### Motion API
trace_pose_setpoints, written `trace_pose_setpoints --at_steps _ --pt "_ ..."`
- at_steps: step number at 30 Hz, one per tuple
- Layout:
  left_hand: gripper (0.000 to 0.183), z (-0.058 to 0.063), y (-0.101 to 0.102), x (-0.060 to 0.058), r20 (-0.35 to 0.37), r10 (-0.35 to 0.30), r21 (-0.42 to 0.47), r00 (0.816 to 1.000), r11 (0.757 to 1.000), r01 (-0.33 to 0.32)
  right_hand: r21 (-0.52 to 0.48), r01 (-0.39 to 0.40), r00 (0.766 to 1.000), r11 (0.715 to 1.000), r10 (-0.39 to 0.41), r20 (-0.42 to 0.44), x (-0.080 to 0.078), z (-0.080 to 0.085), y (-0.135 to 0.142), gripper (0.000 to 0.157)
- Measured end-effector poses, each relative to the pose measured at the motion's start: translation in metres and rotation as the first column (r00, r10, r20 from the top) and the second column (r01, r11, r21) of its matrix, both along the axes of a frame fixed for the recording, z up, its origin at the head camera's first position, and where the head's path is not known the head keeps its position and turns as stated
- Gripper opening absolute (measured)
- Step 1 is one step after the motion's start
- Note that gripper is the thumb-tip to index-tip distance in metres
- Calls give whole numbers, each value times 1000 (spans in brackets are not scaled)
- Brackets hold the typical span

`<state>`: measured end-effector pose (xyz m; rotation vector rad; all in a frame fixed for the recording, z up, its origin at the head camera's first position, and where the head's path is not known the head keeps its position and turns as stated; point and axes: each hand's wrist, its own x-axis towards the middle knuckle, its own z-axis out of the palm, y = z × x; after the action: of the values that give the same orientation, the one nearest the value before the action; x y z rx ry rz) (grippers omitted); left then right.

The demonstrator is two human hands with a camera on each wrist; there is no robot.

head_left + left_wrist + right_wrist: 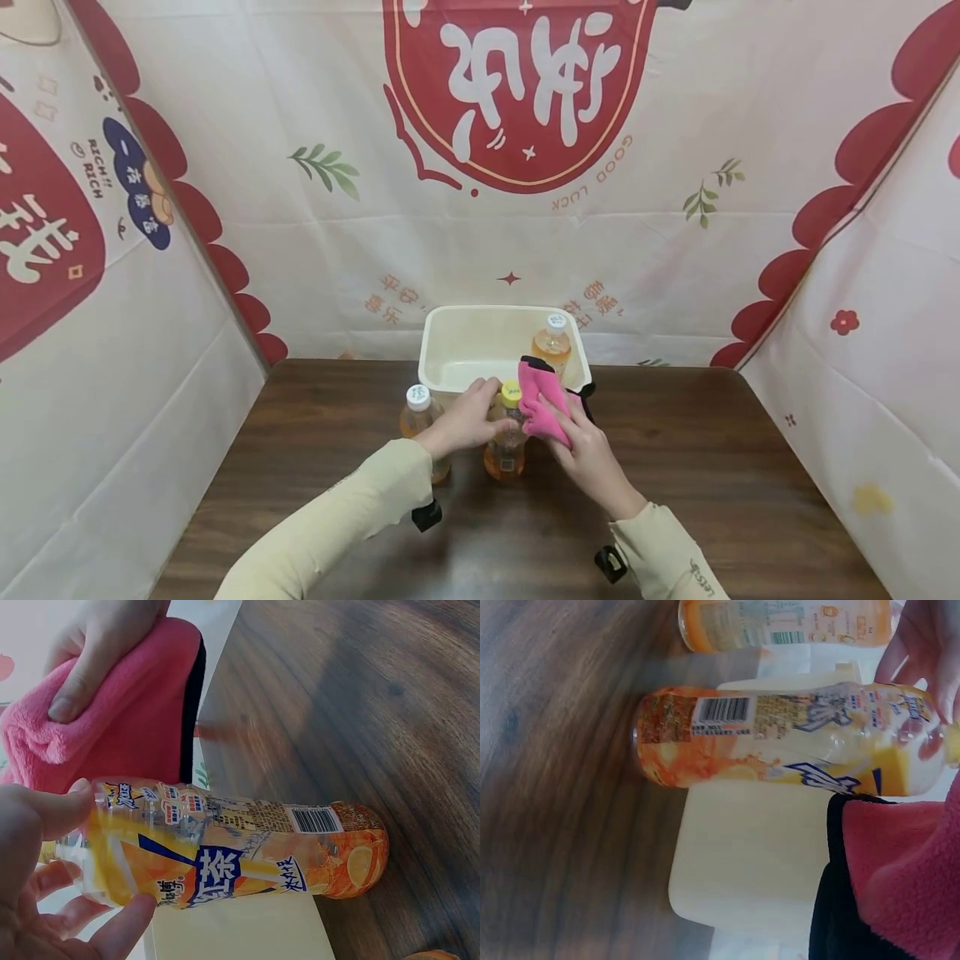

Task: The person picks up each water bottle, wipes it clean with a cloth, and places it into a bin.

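My left hand (467,419) grips a clear plastic drink bottle (506,460) around its upper part, just below the yellow cap (511,393). The bottle has an orange and yellow label with a barcode, and in the left wrist view the label (217,874) faces the camera. A folded pink cloth (542,402) with black edging is held in my right hand (590,461), close beside the bottle's upper end. In the right wrist view the cloth (911,877) lies next to the bottle (780,739); whether they touch is unclear.
Behind the bottle stands a cream plastic basin (495,308), with a white-capped bottle (552,348) inside at its right. Another white-capped bottle (417,402) stands on the brown wooden table (712,467), left of the gripped one and partly behind my left wrist. Printed cloth walls surround the table.
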<state>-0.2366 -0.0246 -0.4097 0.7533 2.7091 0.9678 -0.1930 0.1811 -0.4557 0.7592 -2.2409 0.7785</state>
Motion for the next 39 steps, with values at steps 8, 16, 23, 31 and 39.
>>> trace_pose_setpoints --at_steps 8,16,23,31,39 --pt "45 1 -1 0 -5 -8 6 1000 1000 8 -37 -4 1000 999 4 11 -3 -12 -9 46" --pt "46 0 1 2 -3 1 -8 1000 1000 -1 -117 -16 1000 993 16 -3 -3 -24 -15 45" --pt "48 0 1 2 -15 4 -28 1000 1000 -4 -220 -36 999 975 40 13 -6 -40 -19 52" --pt "49 0 1 4 -4 15 -11 1000 1000 -15 -299 -32 999 954 38 13 -3 -58 -18 50" --pt "45 -1 2 5 -31 13 -20 999 1000 -13 -277 39 989 960 2 146 8 -91 -11 38"
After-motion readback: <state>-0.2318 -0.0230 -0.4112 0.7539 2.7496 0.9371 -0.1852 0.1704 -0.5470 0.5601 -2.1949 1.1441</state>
